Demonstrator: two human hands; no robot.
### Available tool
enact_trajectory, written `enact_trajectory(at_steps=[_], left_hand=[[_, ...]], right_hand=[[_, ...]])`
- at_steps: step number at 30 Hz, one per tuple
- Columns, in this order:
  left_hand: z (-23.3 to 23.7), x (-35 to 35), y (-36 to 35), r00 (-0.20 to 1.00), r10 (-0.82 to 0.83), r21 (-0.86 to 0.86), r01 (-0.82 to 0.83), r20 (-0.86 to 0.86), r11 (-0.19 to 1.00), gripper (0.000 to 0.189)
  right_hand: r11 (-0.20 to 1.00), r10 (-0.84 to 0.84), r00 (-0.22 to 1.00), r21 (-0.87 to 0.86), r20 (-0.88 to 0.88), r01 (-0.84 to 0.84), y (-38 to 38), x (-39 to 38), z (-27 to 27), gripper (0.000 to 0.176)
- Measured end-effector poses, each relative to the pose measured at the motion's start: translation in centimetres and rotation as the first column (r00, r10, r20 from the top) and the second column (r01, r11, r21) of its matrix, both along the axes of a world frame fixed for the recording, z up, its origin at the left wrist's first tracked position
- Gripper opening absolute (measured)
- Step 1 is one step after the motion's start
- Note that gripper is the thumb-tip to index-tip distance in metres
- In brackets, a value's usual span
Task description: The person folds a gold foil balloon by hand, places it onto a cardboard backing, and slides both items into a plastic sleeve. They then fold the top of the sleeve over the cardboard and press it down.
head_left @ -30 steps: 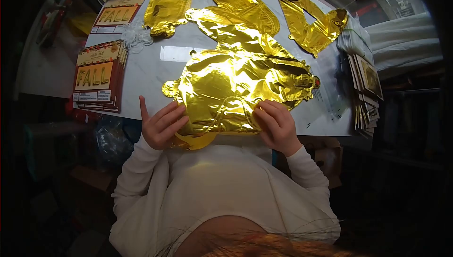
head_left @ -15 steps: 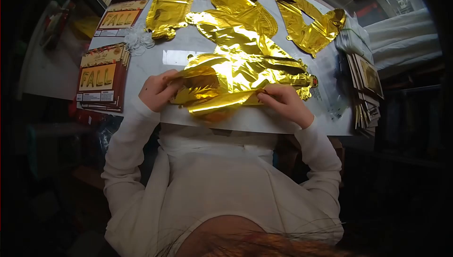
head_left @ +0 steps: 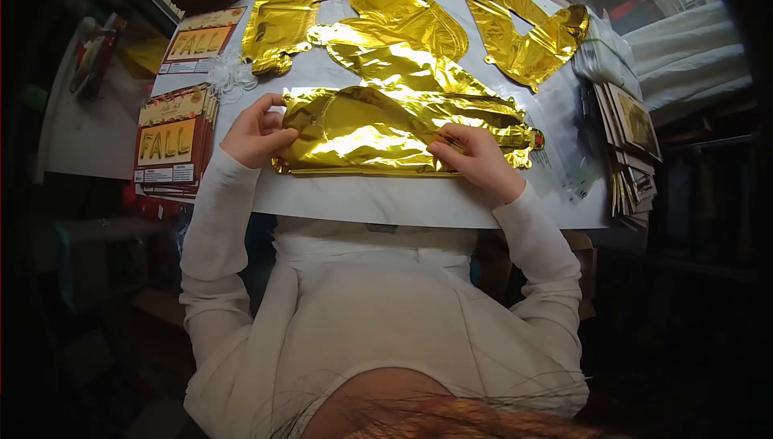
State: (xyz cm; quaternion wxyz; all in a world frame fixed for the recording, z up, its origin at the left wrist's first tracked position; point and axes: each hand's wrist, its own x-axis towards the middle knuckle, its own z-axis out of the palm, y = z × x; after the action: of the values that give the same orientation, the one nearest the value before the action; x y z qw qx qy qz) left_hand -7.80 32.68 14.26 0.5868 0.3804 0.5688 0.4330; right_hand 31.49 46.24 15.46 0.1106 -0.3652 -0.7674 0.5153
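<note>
A gold foil balloon point(head_left: 346, 129) lies folded over along the near part of the table, its lower fold running roughly level. At its left end, my left hand point(head_left: 262, 133) pinches the foil edge between thumb and fingers. My right hand point(head_left: 479, 161) is closed on the foil nearer the right end, with thumb and forefinger together. Beyond the hands, more gold foil point(head_left: 403, 52) stretches away from me, crumpled and shiny. Another flat foil balloon point(head_left: 527, 44) rests at the far right, and one more point(head_left: 278, 24) at the far left.
Printed FALL packages point(head_left: 169, 137) are stacked on the left, beside a tangle of white string point(head_left: 232, 75). Clear plastic bags point(head_left: 568, 149) lie at the right, near a stack of cards point(head_left: 628, 129). The white table point(head_left: 378, 197) ends just before my body.
The near flap of foil, loose and blurred before, now lies flat and folded away from me. My left hand has shifted slightly left; my right hand has moved little.
</note>
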Motion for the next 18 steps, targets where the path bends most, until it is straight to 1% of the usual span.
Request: enact_trajectory(at_steps=[2,3,4,5,6,7,8,9,11,13,14,16,17,18], left_hand=[[-0.3,-0.1,0.1,0.988,0.026,0.074,-0.015,-0.154,0.997,0.050],[0.0,0.3,0.2,0.987,0.025,0.074,-0.014,-0.156,0.997,0.050],[0.2,1.0,0.1,0.923,0.085,0.141,-0.034,-0.376,0.989,0.052],[0.6,1.9,-0.1,0.807,0.152,0.210,-0.036,-0.571,0.977,0.053],[1.3,2.9,-0.4,0.805,0.150,0.209,-0.033,-0.573,0.977,0.053],[2.2,4.1,-0.9,0.657,0.257,0.343,0.004,-0.709,0.939,0.052],[3.2,5.3,-1.5,0.482,0.373,0.460,0.071,-0.793,0.885,0.052],[3.9,6.2,-2.3,0.385,0.391,0.487,0.193,-0.836,0.852,0.049],[5.1,9.4,-4.2,0.430,0.305,0.448,0.283,-0.850,0.848,0.047],[4.6,12.3,-5.6,0.359,0.131,0.312,0.510,-0.924,0.802,0.060],[4.1,13.6,-5.9,0.358,0.132,0.312,0.509,-0.924,0.802,0.060],[2.5,15.3,-6.1,0.297,0.018,0.181,0.531,-0.955,0.828,0.081],[1.6,15.4,-6.1,0.297,0.016,0.180,0.534,-0.955,0.826,0.081],[0.8,15.4,-6.0,0.254,0.012,0.149,0.530,-0.967,0.835,0.091]], right_hand=[[1.000,-0.013,1.000,-0.016,-0.021,0.012,0.0,0.0,-0.1,0.021],[1.000,0.001,1.000,0.014,-0.011,-0.001,0.1,0.0,-0.2,0.021],[0.999,0.014,1.000,0.043,-0.001,-0.014,0.2,0.1,-0.3,0.021],[0.999,0.012,1.000,0.042,-0.003,-0.012,0.2,0.1,-0.4,0.021],[0.999,0.007,1.000,0.052,-0.006,-0.007,0.2,0.1,-0.7,0.022],[0.998,0.003,1.000,0.062,-0.010,-0.003,0.3,0.1,-0.8,0.022],[0.998,0.001,1.000,0.061,-0.013,0.000,0.3,0.0,-0.8,0.022],[0.997,0.003,1.000,0.079,-0.001,-0.003,0.3,0.0,-0.7,0.022],[0.995,0.000,1.000,0.097,0.007,-0.001,0.3,0.0,-0.6,0.023],[0.990,0.001,1.000,0.144,0.027,-0.005,0.2,-0.1,-0.3,0.023],[0.990,0.002,1.000,0.144,0.026,-0.006,0.2,-0.2,-0.2,0.023],[0.986,-0.011,1.000,0.166,0.027,0.007,0.1,-0.2,-0.1,0.023],[0.986,-0.015,0.999,0.165,0.028,0.010,0.1,-0.3,0.0,0.023],[0.986,-0.008,0.999,0.169,0.039,0.001,0.1,-0.3,0.0,0.023]])
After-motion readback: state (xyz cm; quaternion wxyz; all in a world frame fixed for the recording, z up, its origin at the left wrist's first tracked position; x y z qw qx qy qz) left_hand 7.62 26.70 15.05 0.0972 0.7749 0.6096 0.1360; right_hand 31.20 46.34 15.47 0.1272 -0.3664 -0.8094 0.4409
